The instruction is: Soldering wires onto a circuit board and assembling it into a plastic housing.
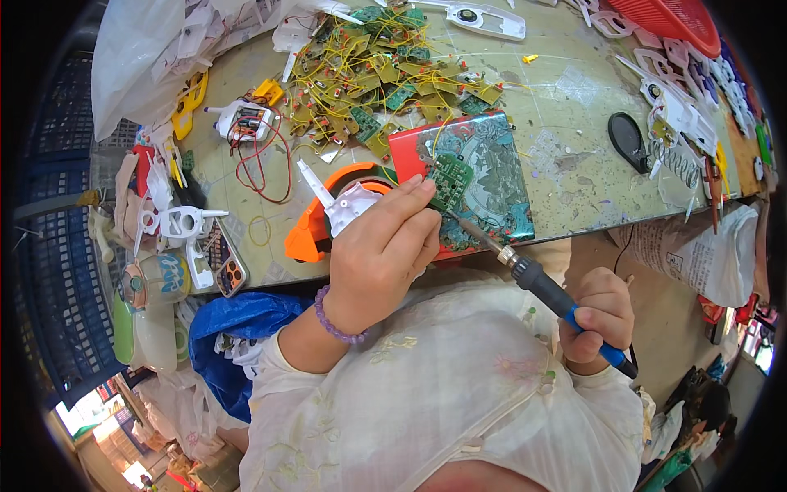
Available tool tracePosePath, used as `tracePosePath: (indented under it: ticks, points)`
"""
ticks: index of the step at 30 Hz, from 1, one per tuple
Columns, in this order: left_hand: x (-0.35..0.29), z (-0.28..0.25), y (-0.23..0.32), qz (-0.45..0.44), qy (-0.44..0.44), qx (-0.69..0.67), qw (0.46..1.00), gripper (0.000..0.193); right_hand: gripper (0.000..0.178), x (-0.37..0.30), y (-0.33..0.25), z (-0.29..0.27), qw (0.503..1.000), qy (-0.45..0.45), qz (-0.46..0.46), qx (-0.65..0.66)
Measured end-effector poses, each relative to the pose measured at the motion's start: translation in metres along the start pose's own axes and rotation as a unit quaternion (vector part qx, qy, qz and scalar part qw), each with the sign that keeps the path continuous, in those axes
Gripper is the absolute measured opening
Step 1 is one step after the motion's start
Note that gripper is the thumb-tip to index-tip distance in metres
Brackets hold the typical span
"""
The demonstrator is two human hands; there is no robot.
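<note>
My right hand (602, 316) is wrapped round the blue and black handle of a soldering iron (537, 283). Its metal tip points up and left, ending at the lower edge of a small green circuit board (452, 182). My left hand (385, 246), a purple bead bracelet at its wrist, has its fingers together on the board's left edge; the thumb is hidden. The board is over a red box with a patterned dark cover (500, 176). Close behind my left fingers lie a white plastic part (352, 205) and an orange and black round tool (307, 234).
A heap of circuit boards with yellow wires (381, 74) covers the table's far middle. At left lie a white battery case with red wires (246, 121) and a phone (229, 275). Rightward are a black round lid (627, 141), a metal spring (676, 160) and a red basket (676, 20).
</note>
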State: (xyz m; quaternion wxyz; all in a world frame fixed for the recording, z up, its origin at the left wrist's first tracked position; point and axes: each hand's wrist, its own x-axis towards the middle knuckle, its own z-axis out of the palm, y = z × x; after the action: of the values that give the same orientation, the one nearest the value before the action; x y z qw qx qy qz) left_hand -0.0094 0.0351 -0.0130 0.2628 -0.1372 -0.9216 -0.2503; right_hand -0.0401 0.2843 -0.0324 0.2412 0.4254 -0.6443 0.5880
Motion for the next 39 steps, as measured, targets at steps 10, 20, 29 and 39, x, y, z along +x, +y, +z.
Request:
tracePosePath:
  ticks: [10, 20, 29, 39]
  points:
    - [0.003, -0.001, 0.002, 0.004, -0.007, 0.004, 1.000, 0.020, 0.053, -0.006, 0.016, -0.003, 0.990, 0.099, 0.097, -0.027]
    - [0.006, -0.003, 0.003, -0.012, -0.002, -0.006, 1.000, 0.022, 0.037, 0.071, 0.067, 0.037, 0.983, -0.114, 0.111, 0.090]
    - [0.005, -0.006, -0.005, 0.020, 0.002, 0.027, 0.999, 0.022, 0.030, 0.095, 0.076, 0.061, 0.965, -0.262, -0.004, -0.025]
    - [-0.012, -0.034, 0.001, 0.074, -0.098, 0.050, 0.991, 0.027, 0.036, 0.095, 0.073, 0.060, 0.965, -0.258, 0.011, -0.048]
